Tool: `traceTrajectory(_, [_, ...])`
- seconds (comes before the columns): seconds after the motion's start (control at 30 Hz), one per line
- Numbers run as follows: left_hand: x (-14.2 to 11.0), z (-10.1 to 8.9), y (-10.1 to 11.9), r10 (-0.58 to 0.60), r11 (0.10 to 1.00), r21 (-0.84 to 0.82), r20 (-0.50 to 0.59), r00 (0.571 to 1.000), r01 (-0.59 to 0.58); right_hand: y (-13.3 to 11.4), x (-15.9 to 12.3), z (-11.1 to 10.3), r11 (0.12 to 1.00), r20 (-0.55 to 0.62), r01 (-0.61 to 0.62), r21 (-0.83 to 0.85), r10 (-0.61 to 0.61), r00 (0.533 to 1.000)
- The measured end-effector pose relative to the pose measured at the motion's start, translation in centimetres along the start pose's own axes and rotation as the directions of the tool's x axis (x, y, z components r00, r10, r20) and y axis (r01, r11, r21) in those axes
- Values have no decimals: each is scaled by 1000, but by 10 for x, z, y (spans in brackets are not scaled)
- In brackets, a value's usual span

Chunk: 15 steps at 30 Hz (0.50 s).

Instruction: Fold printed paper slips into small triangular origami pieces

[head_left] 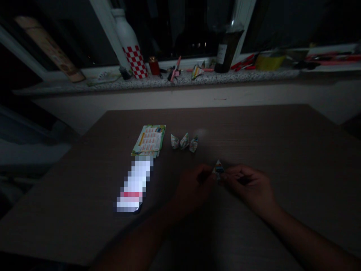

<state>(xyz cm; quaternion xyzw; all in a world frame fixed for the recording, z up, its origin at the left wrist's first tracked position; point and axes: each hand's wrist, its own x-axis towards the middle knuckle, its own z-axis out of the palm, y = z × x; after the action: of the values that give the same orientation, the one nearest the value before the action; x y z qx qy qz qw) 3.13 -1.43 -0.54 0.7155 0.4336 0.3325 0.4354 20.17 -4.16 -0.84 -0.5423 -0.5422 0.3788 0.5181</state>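
Between my two hands is a small folded paper piece (218, 168) with a pointed top and coloured print. My left hand (196, 183) pinches its left side. The fingertips of my right hand (252, 185) close on its right lower edge. Beyond them on the table stand several small folded paper shapes, among them a left one (174, 142), a middle one (184, 141) and a right one (193, 144). A stack of printed green and white sheets (149, 140) lies to their left. Dim light hides the finer folds.
A lit phone (134, 184), its screen pixelated, lies on the wooden table (267, 139) left of my left arm. Along the stone windowsill (113, 84) stand a white bottle with red checks (129, 41), a dark bottle (225, 51), a small red jar (153, 66) and assorted items.
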Motion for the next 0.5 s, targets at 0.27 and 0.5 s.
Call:
traceTrajectory(0.27, [-1, 4, -1, -105, 993, -66, -94, 990, 99, 0, -2, 0, 995, 40, 70, -68, -68, 997])
traceTrajectory(0.5, [1, 0, -3, -16, 999, 35, -28, 999, 17, 0, 0, 0, 998, 63, 39, -55, -36, 997])
